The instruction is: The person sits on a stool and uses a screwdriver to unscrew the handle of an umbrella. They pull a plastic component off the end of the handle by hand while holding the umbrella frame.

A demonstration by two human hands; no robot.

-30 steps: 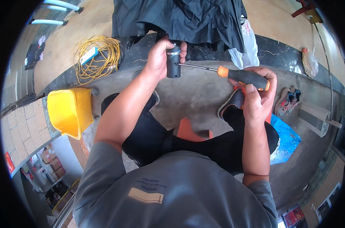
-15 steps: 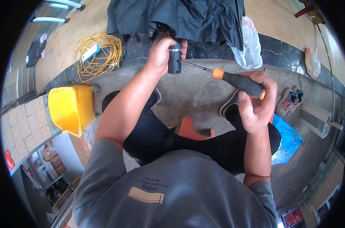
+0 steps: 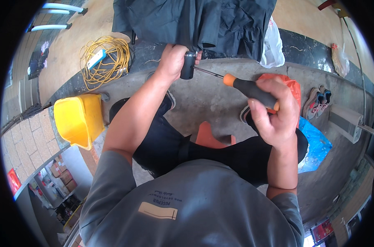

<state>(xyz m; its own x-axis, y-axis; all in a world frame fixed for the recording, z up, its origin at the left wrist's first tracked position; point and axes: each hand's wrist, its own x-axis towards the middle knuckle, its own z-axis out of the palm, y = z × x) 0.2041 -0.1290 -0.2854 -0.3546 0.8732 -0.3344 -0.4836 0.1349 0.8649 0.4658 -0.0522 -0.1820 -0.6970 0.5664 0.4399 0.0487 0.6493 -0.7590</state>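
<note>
My left hand [image 3: 172,61] grips the black cylindrical handle [image 3: 188,66] of a folded black umbrella [image 3: 195,20], whose fabric hangs at the top of the view. My right hand [image 3: 273,111] is closed around the orange-and-black grip of a screwdriver [image 3: 248,88]. Its thin metal shaft points left and meets the side of the umbrella handle. Both hands are raised above my knees, over a grey concrete floor [image 3: 207,103].
A yellow plastic bin [image 3: 77,119] stands at the left. A coil of yellow cable [image 3: 102,61] lies on the tan floor behind it. A white plastic bag [image 3: 271,45], an orange bag [image 3: 292,84], a blue bag [image 3: 316,144] and a pair of shoes [image 3: 316,101] lie at the right.
My right hand has drawn closer and lower in the view, tilting the screwdriver more steeply. The left hand stays on the umbrella handle, shifted slightly upward.
</note>
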